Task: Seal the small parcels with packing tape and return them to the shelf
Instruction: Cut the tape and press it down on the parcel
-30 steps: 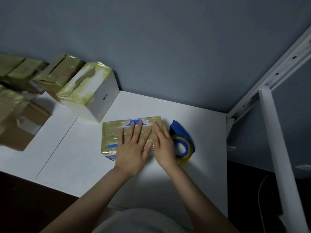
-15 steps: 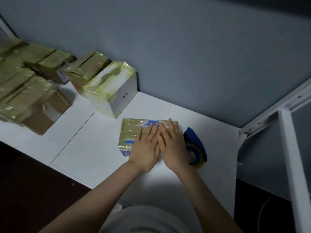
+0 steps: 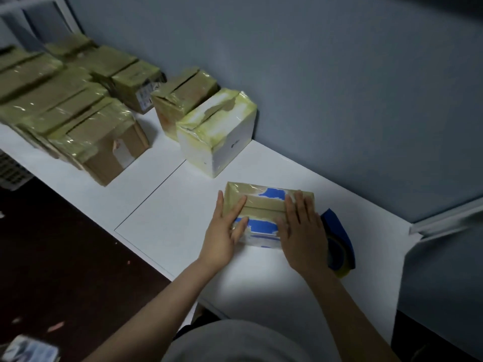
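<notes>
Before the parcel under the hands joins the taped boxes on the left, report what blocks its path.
Nothing visible does. The left hand and right hand rest on the parcel, and only bare white surface lies between it and the nearest white box. The tape roll sits on the other side, beside the right hand.

Bg & floor bits, dim light.
Blue-grey wall (image 3: 339,87) is filling the top & R side; a white metal rail (image 3: 444,218) is slanting across it at R, blurred. White frame bars (image 3: 31,3) are showing at top L. Dark floor (image 3: 65,257) is lying at L w/ pale scraps (image 3: 56,327) scattered on it; a white slatted thing (image 3: 10,173) is poking in at the L edge, and a blurry pale packet (image 3: 31,350) is sitting in the bottom L corner.
</notes>
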